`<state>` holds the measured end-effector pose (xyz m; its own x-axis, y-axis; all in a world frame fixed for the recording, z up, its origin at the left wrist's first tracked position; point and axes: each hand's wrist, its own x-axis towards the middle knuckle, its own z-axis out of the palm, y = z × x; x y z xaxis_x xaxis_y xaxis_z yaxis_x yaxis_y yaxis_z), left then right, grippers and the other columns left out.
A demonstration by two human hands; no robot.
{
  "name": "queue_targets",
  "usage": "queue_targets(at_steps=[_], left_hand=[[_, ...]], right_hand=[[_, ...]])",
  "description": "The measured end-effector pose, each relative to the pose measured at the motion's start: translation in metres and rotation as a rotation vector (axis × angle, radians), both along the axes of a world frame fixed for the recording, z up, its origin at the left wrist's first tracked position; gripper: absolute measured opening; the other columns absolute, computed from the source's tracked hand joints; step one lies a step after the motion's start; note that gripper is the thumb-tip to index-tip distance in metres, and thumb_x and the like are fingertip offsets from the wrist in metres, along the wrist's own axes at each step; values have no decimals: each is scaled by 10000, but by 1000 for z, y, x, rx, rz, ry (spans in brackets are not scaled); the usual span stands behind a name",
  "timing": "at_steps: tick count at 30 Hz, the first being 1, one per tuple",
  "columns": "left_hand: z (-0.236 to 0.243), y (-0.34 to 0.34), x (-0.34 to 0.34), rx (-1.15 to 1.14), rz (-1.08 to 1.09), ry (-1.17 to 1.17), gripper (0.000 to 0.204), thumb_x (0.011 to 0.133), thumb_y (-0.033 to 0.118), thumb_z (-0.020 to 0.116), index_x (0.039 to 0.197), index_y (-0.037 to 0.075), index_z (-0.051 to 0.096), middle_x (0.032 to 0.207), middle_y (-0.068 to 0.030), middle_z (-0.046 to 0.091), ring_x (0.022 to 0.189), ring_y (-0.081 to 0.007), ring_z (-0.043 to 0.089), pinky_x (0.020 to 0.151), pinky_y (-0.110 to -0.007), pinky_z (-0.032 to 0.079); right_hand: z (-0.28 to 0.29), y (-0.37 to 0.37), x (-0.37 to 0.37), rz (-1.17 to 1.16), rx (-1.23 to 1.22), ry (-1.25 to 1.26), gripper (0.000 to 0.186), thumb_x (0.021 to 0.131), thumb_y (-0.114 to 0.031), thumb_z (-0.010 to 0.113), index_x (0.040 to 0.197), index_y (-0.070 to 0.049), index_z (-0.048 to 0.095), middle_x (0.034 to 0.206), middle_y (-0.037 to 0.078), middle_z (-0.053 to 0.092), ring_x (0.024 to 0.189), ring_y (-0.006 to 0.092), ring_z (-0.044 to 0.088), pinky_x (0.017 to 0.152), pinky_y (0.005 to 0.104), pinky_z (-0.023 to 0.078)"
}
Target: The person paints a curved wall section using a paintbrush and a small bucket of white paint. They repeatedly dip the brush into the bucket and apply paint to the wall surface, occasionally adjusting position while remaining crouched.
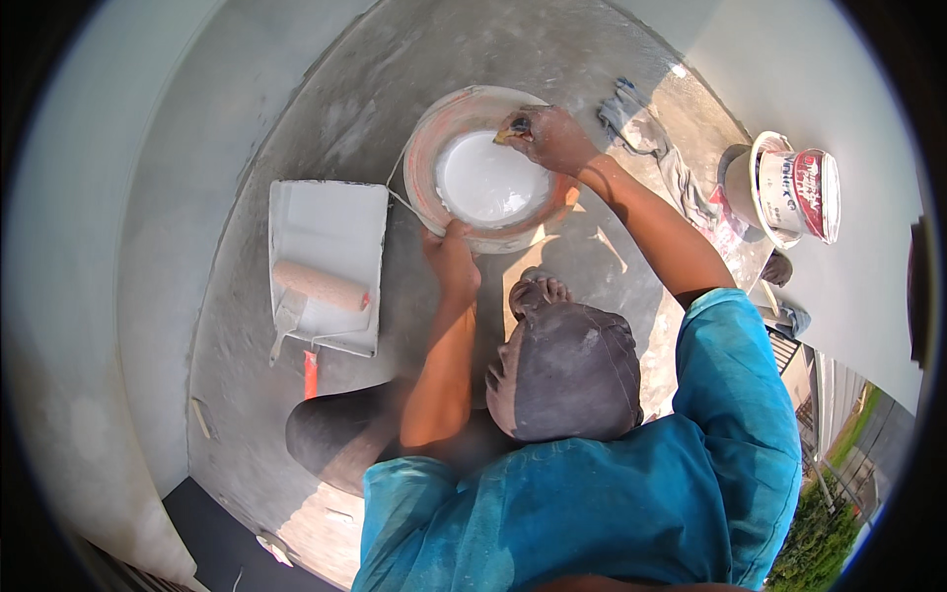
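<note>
A round bucket with a pinkish-stained inner wall stands on the floor in front of me, with white paint in its bottom. My left hand grips the near side of the bucket. Over the right part of the rim, my right hand is closed around a small thing with a dark part and a brownish tip; its kind cannot be made out. Left of the bucket lies a white paint tray. A paint roller with a pale pink sleeve and a paint-covered brush rest in the tray.
The roller's orange handle sticks out toward me. Rags lie on the floor beyond my right arm. Farther right stand a white bucket and a labelled paint tub. Walls rise on both sides.
</note>
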<state>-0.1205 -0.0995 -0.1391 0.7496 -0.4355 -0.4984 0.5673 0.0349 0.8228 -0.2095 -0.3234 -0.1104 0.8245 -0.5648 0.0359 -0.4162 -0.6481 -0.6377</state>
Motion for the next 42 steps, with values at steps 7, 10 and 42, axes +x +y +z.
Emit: queue_targets(at_steps=[7, 10, 42], left_hand=[[6, -4, -1, 11, -48, -68, 564, 783, -17, 591, 1340, 36, 522, 1123, -64, 618, 807, -104, 604, 515, -232, 444], [12, -2, -2, 44, -98, -54, 573, 779, -16, 588, 1346, 33, 521, 1152, -75, 609, 867, -122, 618, 550, -236, 469], [44, 46, 108, 832, -1076, -34, 909, 895, 737, 586, 1440, 14, 502, 1218, -189, 664, 864, -278, 748, 705, -379, 615]], right_hand=[[-27, 0, 20, 14, -120, 31, 274, 910, -238, 696, 1102, -49, 744, 1021, 204, 740, 978, 386, 698, 897, 474, 537], [-35, 1, 20, -32, -138, 69, 272, 896, -245, 710, 1074, -44, 753, 1008, 213, 739, 969, 388, 699, 893, 478, 533], [208, 73, 49, 7, 1341, -1583, 263, 1008, -276, 690, 1161, -70, 630, 960, 64, 695, 658, 104, 648, 590, 229, 530]])
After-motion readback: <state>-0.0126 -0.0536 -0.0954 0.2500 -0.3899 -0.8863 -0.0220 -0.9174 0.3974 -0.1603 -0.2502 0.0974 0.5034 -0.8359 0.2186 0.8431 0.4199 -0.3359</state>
